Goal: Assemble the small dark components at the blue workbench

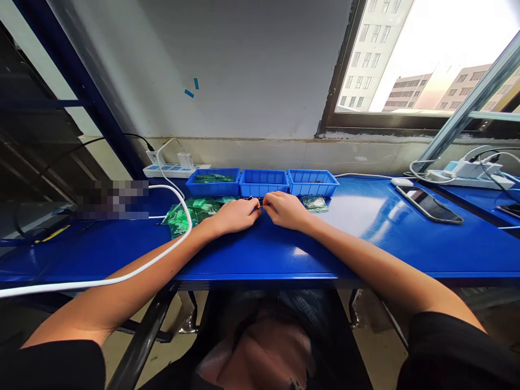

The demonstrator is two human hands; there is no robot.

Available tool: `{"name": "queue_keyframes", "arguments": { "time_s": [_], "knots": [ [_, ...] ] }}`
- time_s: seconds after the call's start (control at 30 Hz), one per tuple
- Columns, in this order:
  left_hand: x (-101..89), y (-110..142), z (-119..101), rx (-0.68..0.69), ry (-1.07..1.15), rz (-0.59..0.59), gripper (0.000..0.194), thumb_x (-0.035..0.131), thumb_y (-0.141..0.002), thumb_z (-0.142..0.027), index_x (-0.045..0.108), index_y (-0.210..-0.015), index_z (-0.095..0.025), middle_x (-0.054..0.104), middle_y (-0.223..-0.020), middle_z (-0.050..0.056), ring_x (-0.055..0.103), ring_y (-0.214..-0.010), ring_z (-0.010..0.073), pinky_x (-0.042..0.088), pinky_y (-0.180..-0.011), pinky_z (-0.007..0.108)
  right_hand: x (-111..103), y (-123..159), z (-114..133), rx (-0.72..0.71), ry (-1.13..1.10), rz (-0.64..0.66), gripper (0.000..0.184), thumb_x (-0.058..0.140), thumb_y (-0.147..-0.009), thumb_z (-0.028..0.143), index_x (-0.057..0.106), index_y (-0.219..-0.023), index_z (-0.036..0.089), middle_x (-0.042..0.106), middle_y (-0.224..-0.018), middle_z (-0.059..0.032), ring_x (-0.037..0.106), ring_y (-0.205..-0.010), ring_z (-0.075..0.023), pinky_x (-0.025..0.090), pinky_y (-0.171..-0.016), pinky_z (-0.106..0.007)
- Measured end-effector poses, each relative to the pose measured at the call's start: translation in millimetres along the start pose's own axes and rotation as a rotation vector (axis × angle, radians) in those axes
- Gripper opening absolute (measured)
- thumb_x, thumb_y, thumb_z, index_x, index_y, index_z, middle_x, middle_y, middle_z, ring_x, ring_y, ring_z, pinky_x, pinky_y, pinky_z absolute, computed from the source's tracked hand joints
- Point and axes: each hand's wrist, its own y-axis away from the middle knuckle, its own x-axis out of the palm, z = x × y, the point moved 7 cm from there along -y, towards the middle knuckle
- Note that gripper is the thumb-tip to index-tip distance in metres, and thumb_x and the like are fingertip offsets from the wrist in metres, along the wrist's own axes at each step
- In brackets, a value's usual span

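My left hand point(239, 215) and my right hand point(286, 210) meet over the blue table point(260, 254), fingertips pinched close together. Between them shows a small, thin dark piece point(260, 206), too small to name; both hands appear to grip it. Beside my left hand lie green plastic packets point(181, 218), partly covered by that hand and forearm. A small clear packet point(314, 204) with greenish contents rests just beyond my right wrist. Behind the hands stand three blue bins: the left bin point(213, 189) holds green pieces, the middle bin point(263, 188) shows nothing inside, and the right bin point(311, 189) has a few small dark pieces.
A thick white cable point(187, 216) arches in front of my left forearm. Power strips stand at the back left point(174, 171) and back right point(467, 172). A phone point(430, 205) lies on the right side. The wall and window bound the table behind.
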Motion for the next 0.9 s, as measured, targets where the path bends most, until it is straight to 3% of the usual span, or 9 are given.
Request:
{"name": "queue_keyframes", "arguments": {
  "time_s": [0.33,0.9],
  "knots": [
    [0.4,0.0,1.4,-0.012,-0.003,0.007,0.034,0.02,-0.092,-0.036,0.051,-0.095,-0.022,0.067,-0.101,0.007,0.063,-0.092,0.0257,0.046,-0.073,0.033,-1.0,-0.3,0.6,0.027,-0.038,0.003,0.02,0.043,-0.087,0.02,0.053,-0.103,0.015,0.066,-0.094,-0.0063,0.06,-0.092,-0.0176,0.039,-0.07,-0.024],
    [-0.4,0.7,-0.1,-0.001,-0.006,0.003,0.034,0.023,-0.091,-0.038,0.051,-0.1,-0.022,0.066,-0.103,0.008,0.062,-0.094,0.027,0.046,-0.075,0.035,1.4,-1.0,1.4,0.017,-0.01,0.042,0.021,0.038,-0.091,0.02,0.056,-0.101,0.016,0.065,-0.1,-0.0072,0.059,-0.095,-0.0179,0.04,-0.073,-0.024]
  ]
}}
